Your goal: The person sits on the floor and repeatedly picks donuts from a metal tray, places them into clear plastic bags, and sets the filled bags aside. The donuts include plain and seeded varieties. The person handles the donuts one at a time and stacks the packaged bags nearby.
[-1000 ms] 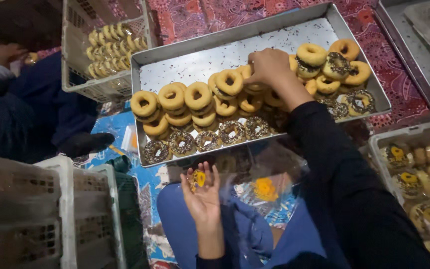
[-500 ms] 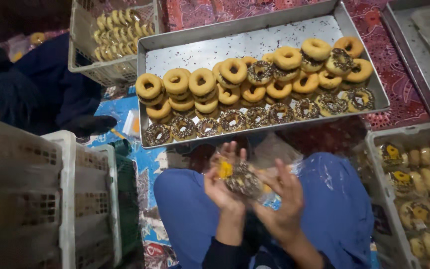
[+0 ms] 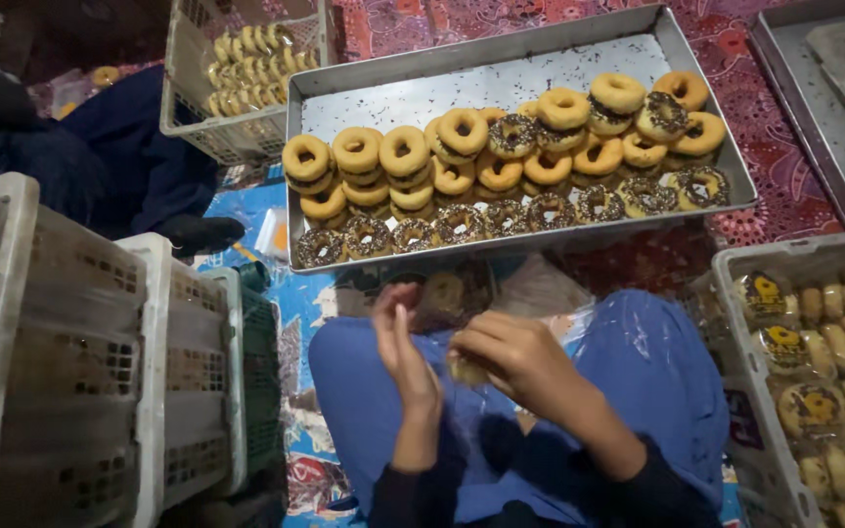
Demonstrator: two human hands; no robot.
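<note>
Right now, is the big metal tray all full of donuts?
No, the donuts crowd only the near part of the metal tray, and its far part is bare, speckled metal.

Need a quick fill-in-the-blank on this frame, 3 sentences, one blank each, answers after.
1. The doughnuts lie on a metal ____.
2. The right hand pinches a doughnut above the person's blue-clad ____.
3. The left hand is raised with its palm facing the ____ hand.

Answers: tray; lap; right
</note>
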